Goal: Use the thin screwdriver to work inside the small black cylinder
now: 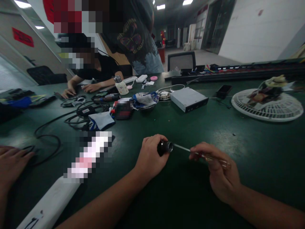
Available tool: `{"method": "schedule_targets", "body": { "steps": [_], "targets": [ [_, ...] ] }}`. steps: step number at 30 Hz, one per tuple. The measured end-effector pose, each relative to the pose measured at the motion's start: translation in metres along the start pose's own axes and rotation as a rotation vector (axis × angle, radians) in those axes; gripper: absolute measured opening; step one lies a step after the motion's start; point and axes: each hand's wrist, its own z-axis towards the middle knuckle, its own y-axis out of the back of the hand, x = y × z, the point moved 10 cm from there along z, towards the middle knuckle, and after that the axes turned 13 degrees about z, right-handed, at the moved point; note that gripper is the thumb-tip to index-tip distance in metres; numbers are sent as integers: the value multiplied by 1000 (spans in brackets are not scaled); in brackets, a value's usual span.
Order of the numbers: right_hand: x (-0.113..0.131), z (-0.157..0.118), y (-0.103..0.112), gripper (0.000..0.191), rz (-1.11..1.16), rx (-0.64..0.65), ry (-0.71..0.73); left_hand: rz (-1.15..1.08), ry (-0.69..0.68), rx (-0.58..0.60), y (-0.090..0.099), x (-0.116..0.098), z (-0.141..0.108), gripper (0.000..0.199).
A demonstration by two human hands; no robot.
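Observation:
My left hand [152, 152] is wrapped round a small black cylindrical part [165, 147], whose round metallic-looking end faces right. My right hand [220, 171] grips a screwdriver [182, 147] by its see-through amber handle. The thin metal shaft points left, and its tip is at the rim of the cylinder's end; whether it touches cannot be made out. Most of the black part is hidden behind my left fingers. A tiny dark piece [234, 134] lies on the green table [190, 197] beyond my right hand.
A white fan grille [267, 114] with things on it lies at right, a grey disc drive [189, 98] farther back. Work gloves [102, 121], black cables [59, 140] and a bottle [121, 87] stand left of centre. Another person's hand [14, 162] rests near a long white object [50, 198].

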Motion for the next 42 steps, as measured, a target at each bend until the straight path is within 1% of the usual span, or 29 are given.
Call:
{"method": "schedule_targets", "body": {
  "steps": [2, 4, 8, 11, 13, 17, 24, 26, 29, 33, 37, 39, 42],
  "targets": [
    [8, 1, -7, 28, -5, 78, 37, -20, 64, 8, -1, 8, 0, 27],
    [9, 3, -11, 24, -22, 115, 32, -41, 92, 18, -2, 11, 0, 27],
    [5, 5, -10, 18, -44, 92, -3, -69, 69, 32, -4, 8, -1, 30],
    [-4, 6, -12, 16, -56, 109, -71, -73, 16, 22, -1, 1, -1, 29],
    [-6, 6, -13, 16, -58, 119, -86, -75, -4, 16, 0, -2, -1, 28],
    [-3, 7, -11, 17, -49, 100, -58, -65, 5, 20, 1, -2, -1, 29],
    [-6, 7, -13, 18, -55, 109, -80, -81, -10, 53, -2, -3, -1, 27],
    [-7, 8, -12, 18, -53, 86, -84, -84, -14, 56, -2, -4, -1, 28],
    [-9, 9, -11, 18, -82, 71, -111, -81, -11, 55, -3, -3, -1, 26],
    [-10, 10, -15, 16, -120, 104, -135, -64, 2, 42, -1, -2, -1, 25],
    [-15, 8, -11, 21, -137, 85, -192, -58, 4, 27, 2, -4, -1, 23],
    [-18, 6, -9, 23, -111, 82, -202, -60, -3, 15, 3, -5, -1, 23],
    [-19, 5, -10, 23, -39, 98, -198, -62, -25, 32, 1, -7, 0, 26]
  ]
}}
